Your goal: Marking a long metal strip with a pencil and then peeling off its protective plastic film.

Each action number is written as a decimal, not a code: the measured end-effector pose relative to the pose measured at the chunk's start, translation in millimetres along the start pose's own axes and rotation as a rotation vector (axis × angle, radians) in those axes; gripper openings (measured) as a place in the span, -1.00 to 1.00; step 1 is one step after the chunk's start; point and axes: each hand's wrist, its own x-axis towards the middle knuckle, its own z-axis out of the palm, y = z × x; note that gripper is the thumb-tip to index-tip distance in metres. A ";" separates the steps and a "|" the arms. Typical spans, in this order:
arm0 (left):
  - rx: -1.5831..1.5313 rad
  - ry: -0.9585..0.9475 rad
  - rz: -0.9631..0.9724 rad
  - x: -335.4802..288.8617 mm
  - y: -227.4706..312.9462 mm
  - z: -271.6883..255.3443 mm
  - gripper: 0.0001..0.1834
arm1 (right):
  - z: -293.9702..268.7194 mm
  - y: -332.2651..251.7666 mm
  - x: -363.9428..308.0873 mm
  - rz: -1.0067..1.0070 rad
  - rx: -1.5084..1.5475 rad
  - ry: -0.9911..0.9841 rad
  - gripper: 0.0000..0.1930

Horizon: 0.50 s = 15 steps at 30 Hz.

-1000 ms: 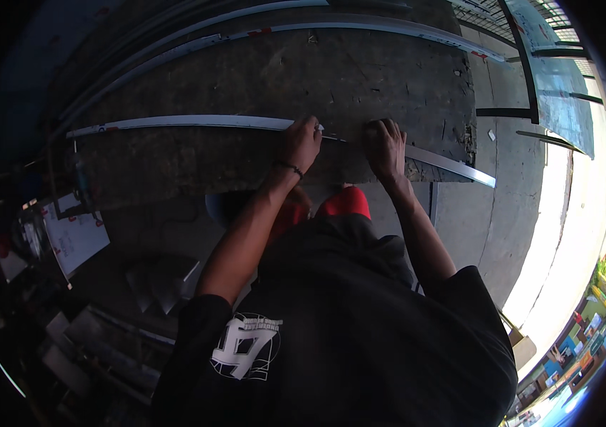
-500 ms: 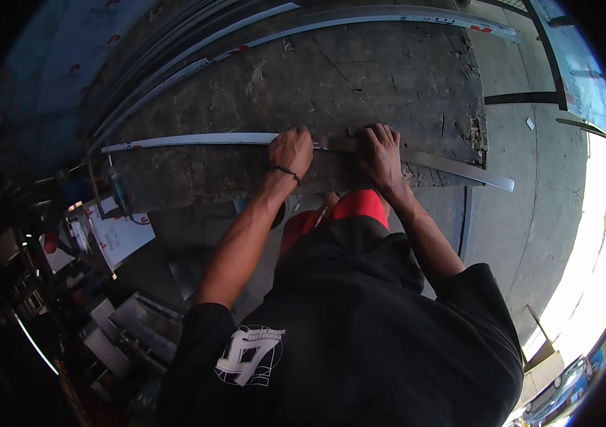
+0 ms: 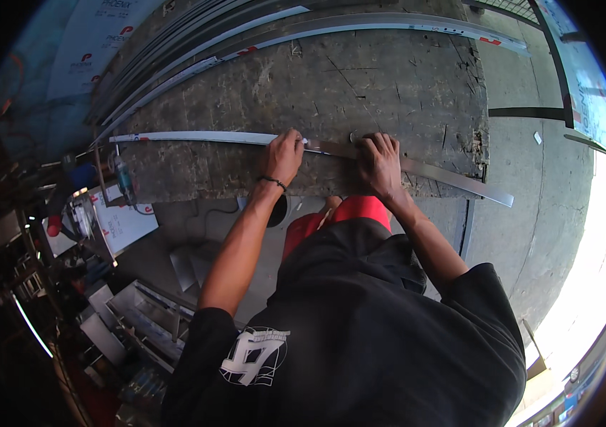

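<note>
A long, narrow metal strip (image 3: pixel 456 180) lies along the near edge of the workbench, its right end jutting past the bench corner. White protective film (image 3: pixel 196 136) covers its left stretch; to the right of my left hand the metal is bare. My left hand (image 3: pixel 285 155), with a dark bracelet at the wrist, is closed where film and bare metal meet. A small white bit of film shows at its fingertips. My right hand (image 3: pixel 380 165) is curled over the bare part, fingers bent round the strip, hiding a piece of it.
The worn workbench (image 3: pixel 374 78) carries several long metal profiles (image 3: pixel 282 32) along its far side. A teal power tool (image 3: pixel 124 181) hangs by the bench's left end. Below left are a white panel (image 3: pixel 129 220) and a metal box (image 3: pixel 150 313). Concrete floor (image 3: pixel 530 206) lies at right.
My left hand has shifted slightly left along the strip, and a white bit now shows at its fingertips. My right hand stays on the bare metal. The view has tilted a little.
</note>
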 end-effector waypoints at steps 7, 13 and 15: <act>0.298 -0.069 0.011 2.7 15.4 7.1 -0.84 | -1.8 1.8 0.5 -0.019 0.016 -0.013 -0.69; 0.480 -0.138 0.041 11.0 11.2 16.5 -0.83 | -1.9 1.5 -0.1 -0.021 0.021 -0.019 -0.67; 0.531 -0.170 0.022 13.5 11.5 18.5 -0.80 | -1.6 2.4 -0.3 -0.023 0.023 -0.023 -0.67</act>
